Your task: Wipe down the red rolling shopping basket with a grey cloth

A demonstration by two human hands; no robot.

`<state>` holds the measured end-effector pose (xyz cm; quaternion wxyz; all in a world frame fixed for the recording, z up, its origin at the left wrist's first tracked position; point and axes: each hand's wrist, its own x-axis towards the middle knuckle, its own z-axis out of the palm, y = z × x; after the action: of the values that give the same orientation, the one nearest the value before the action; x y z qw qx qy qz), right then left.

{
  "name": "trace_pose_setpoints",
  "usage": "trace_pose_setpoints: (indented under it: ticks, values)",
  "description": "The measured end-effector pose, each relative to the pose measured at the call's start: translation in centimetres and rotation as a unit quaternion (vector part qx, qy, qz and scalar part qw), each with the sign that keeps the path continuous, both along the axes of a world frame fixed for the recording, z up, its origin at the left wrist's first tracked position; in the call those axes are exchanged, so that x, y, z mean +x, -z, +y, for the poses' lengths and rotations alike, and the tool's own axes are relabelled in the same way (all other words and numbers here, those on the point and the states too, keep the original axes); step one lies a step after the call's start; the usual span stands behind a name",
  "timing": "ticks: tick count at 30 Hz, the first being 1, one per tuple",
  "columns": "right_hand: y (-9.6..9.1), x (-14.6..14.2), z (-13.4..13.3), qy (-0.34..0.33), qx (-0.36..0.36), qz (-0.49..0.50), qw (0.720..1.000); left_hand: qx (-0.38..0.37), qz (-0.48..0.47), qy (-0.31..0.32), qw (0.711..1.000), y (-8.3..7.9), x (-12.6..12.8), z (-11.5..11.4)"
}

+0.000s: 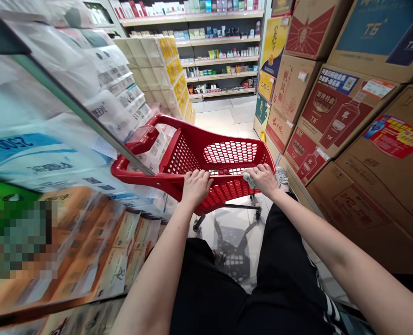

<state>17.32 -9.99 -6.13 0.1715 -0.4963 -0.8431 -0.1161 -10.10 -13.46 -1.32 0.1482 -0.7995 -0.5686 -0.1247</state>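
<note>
Gripping the near rim of the red cart (194, 136), both hands were closed: left hand (197, 187) had fingers curled over the edge, right hand (261, 179) held farther right, with a crumpled white wad (248, 178) at its fingers, material unclear. Cart stood on floor (216, 116) before the person, between wrapped packs (106, 106) at left and stacked boxes (335, 109) at right. Stocked shelves (223, 60) stood beyond.

Floor (209, 118): pale tiles. Cart (201, 160) is standing on it, wheels (258, 212) down, shadow (234, 232) spreading beneath. Shelves (227, 60), five tiers showing: small boxes (223, 5) are lining the top; bottles and tubes (223, 53) are standing along the middle one; small packs (223, 88) are sitting on the lowest.
</note>
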Motion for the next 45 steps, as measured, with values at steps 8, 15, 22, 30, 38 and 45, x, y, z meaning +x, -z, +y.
trace_pose_setpoints:
  ticks: [8,15,22,30,38,45]
  values:
    - [1.0,-5.2,0.1,0.008,-0.004,-0.008,1.000,0.002,-0.011,-0.013,1.000,0.0,0.7,-0.5]
    - [1.0,-6.6,0.1,-0.046,-0.003,-0.014,0.999,-0.014,-0.001,0.008,1.000,-0.3,-0.2,-1.4]
    - [2.7,2.3,0.5,0.011,-0.011,-0.009,1.000,-0.021,-0.010,0.011,1.000,-0.2,-0.2,-1.3]
    - [4.0,5.5,2.1,-0.012,-0.034,0.052,0.998,0.015,-0.020,0.003,1.000,-1.2,-1.7,-1.6]
    - [4.2,5.5,1.9,0.030,-0.020,0.031,0.999,0.067,-0.030,-0.077,0.994,-1.7,-3.4,-1.7]
    - [2.5,-1.3,1.1,0.063,-0.014,0.009,0.998,0.086,-0.017,-0.083,0.993,-1.8,-2.9,-0.9]
